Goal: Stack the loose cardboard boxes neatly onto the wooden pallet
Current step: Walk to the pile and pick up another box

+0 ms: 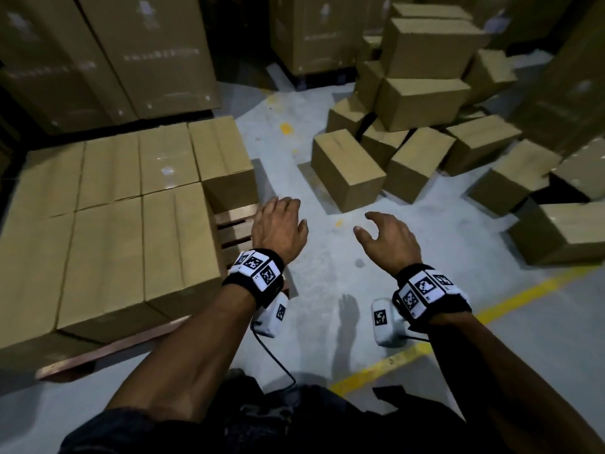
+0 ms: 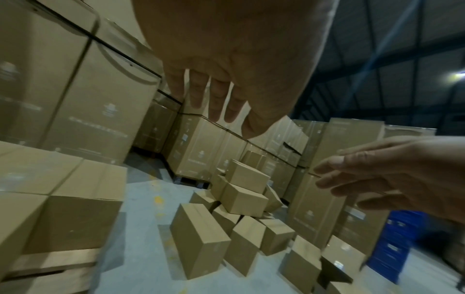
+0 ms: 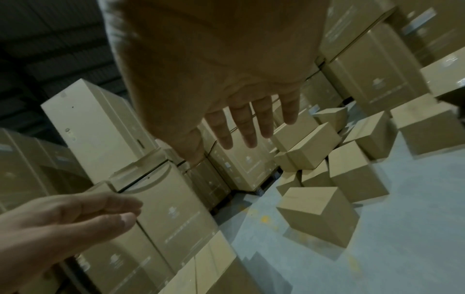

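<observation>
A person looks down at both bare forearms, stretched out over a grey concrete floor (image 1: 327,267) in a dim warehouse. The left hand (image 1: 278,226) hangs palm down with its fingers relaxed and slightly spread, holding nothing, just above the near right corner of a wooden pallet (image 1: 235,231). The right hand (image 1: 389,237) is beside it, to the right, fingers loosely parted and thumb out, also holding nothing.

On the left, the pallet carries a tidy layer of stacked boxes (image 1: 108,204), set edge to edge; bare slats show at its right side. To the far right lies a jumbled pile of loose cardboard boxes (image 1: 422,103), some tilted, some on top of others. The nearest loose box (image 1: 347,170) stands on the floor just beyond the hands. Tall wrapped stacks of cartons (image 1: 108,57) rise at the far side. A yellow floor line (image 1: 458,326) runs under the right forearm.
</observation>
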The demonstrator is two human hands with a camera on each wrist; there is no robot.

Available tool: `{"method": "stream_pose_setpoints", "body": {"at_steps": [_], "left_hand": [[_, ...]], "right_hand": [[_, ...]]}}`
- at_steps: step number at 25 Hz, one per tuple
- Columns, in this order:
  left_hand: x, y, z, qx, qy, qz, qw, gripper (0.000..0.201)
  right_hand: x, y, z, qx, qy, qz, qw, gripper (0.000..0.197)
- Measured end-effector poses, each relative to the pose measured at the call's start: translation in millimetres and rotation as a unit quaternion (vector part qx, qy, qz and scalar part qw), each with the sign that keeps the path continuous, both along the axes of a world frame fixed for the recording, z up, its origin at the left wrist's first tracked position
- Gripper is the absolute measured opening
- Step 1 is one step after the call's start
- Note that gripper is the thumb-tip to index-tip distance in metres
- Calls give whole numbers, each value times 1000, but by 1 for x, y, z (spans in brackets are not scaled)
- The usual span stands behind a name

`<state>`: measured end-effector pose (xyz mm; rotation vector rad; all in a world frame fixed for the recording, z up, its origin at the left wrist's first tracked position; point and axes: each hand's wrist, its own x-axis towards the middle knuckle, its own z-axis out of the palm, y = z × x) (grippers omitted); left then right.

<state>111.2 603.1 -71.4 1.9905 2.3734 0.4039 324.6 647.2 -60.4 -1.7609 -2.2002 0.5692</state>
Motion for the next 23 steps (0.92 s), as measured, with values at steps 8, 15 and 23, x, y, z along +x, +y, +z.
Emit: {"method": "stream_pose_setpoints", "body": {"at_steps": [8, 15, 23], "left_hand": [[146, 118, 1, 3, -3, -120, 993, 50], [270, 281, -25, -15, -25, -215, 976, 51], [445, 436, -6, -32, -11, -353, 935, 51]], "right_hand": [[148, 67, 4, 22, 7, -111, 994, 53], [269, 193, -13, 20, -19, -191, 981, 55], [423, 284, -9, 5, -34, -326, 945, 52]]}}
